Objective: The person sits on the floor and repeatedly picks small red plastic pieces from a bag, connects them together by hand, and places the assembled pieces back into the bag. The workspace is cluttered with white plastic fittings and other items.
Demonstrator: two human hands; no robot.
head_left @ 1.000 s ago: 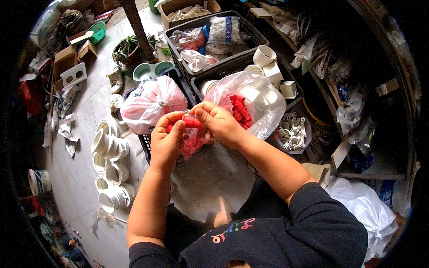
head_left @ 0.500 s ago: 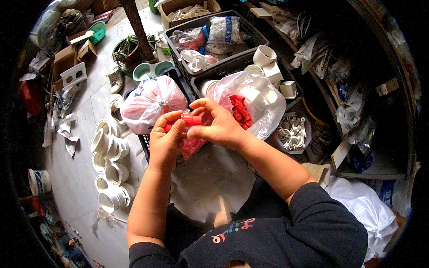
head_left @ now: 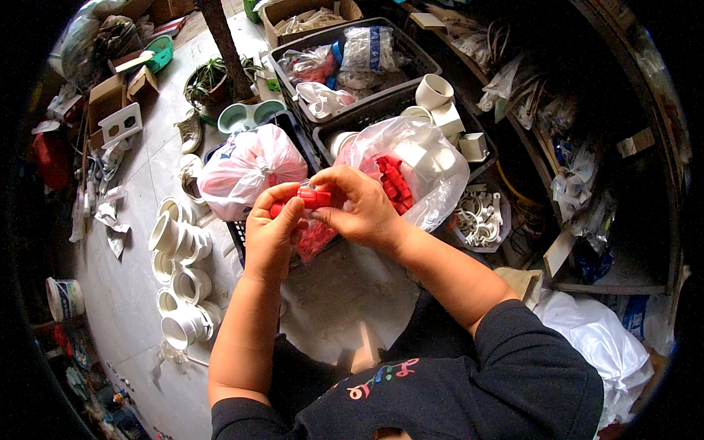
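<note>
A small red plastic pipe fitting (head_left: 315, 197) is held up between my two hands, over the front of the crates. My left hand (head_left: 273, 220) grips its left end between thumb and fingers. My right hand (head_left: 363, 209) has its fingers curled round the right end, which they partly hide. Just below the fitting hangs a clear bag with red pieces (head_left: 315, 240). Right of my right hand, an open clear plastic bag (head_left: 440, 187) holds several red fittings (head_left: 394, 183). A tied white bag (head_left: 249, 165) with reddish contents lies beyond my left hand.
White pipe fittings (head_left: 187, 282) stand in a line on the floor at left. Black crates (head_left: 352, 110) with bags and white fittings are ahead. A tub of white clips (head_left: 480, 220) sits at right, near a cluttered shelf (head_left: 616, 275). A potted plant (head_left: 209, 84) stands far back.
My right hand's fingers have closed in round the fitting's right end and the hand has shifted slightly. My left hand keeps its place.
</note>
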